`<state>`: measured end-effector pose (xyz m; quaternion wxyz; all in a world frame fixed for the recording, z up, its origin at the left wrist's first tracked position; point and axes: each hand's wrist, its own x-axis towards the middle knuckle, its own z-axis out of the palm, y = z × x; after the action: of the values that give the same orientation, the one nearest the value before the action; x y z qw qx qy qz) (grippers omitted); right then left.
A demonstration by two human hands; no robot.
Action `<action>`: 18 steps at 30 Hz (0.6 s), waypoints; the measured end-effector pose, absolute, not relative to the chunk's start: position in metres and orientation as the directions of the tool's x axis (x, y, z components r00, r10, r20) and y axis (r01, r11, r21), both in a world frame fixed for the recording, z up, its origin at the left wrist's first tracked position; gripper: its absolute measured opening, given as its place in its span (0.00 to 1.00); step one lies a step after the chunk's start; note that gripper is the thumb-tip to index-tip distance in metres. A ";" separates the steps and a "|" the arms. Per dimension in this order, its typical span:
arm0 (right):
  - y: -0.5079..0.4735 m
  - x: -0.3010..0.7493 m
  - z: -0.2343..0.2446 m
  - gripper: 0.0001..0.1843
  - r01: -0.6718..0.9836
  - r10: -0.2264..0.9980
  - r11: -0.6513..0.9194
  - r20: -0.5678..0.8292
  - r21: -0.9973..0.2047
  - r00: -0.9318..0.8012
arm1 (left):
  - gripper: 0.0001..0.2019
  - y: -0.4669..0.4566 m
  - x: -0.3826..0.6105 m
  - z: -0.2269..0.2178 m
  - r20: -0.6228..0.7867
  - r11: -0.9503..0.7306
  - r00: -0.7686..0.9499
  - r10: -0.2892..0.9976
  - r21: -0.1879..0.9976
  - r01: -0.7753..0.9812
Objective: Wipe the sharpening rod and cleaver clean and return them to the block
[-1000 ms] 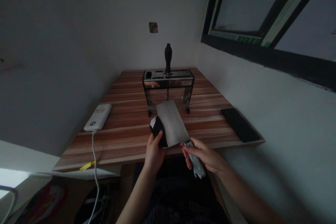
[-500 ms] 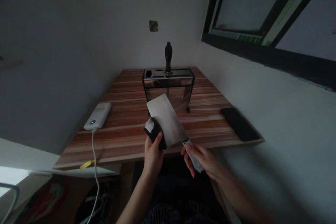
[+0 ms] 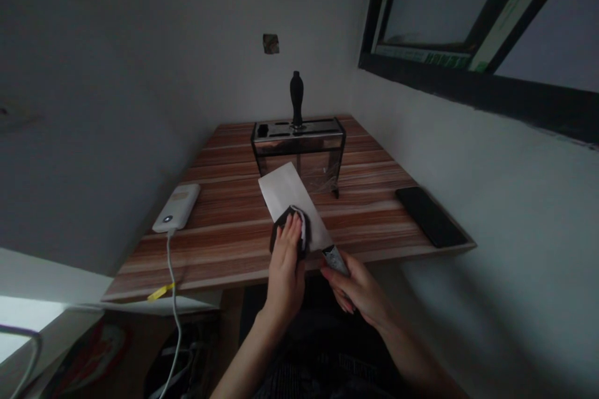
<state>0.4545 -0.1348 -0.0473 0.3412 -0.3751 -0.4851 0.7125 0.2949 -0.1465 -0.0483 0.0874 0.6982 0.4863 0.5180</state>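
A cleaver point(image 3: 285, 188) with a broad pale blade tilts up and to the left, above the front of the table. My right hand point(image 3: 358, 287) is wrapped round its grey handle point(image 3: 335, 260). A folded dark cloth point(image 3: 277, 238) with a white edge lies against the blade. My left hand point(image 3: 286, 268) holds that cloth, its fingers laid over the top and pressing it to the blade. Behind the blade stands a knife block point(image 3: 299, 144) with clear sides, and one black-handled tool point(image 3: 296, 98) rises from its slotted top.
On the wood-grained table point(image 3: 224, 212), a white power bank point(image 3: 176, 207) with a cable point(image 3: 171, 274) lies left, a yellow tag point(image 3: 160, 292) by the front edge. A black phone point(image 3: 431, 217) lies at the right edge. Walls close in the left, back and right sides.
My left hand has turned over and slid the cloth up and right, from the blade's lower left edge onto its face. My right hand keeps hold of the handle.
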 end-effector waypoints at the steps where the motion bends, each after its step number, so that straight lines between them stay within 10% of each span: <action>1: -0.135 0.454 -0.048 0.20 -0.129 0.849 -0.300 -0.203 -0.945 -0.487 | 0.34 -0.146 0.295 -0.047 0.636 -0.532 0.050 0.770 0.597 0.600; 10: -0.134 0.453 -0.049 0.19 -0.121 0.872 -0.262 -0.181 -0.957 -0.455 | 0.27 -0.140 0.284 -0.020 0.477 -0.717 0.537 0.696 0.415 0.560; 18: -0.135 0.452 -0.050 0.19 -0.125 0.875 -0.298 -0.219 -0.946 -0.432 | 0.28 -0.141 0.280 -0.022 0.494 -0.684 0.478 0.726 0.452 0.572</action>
<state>0.4522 -0.1354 -0.0496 0.3563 -0.3961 -0.4733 0.7015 0.2803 -0.1411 -0.0224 0.1129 0.8522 0.3809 0.3406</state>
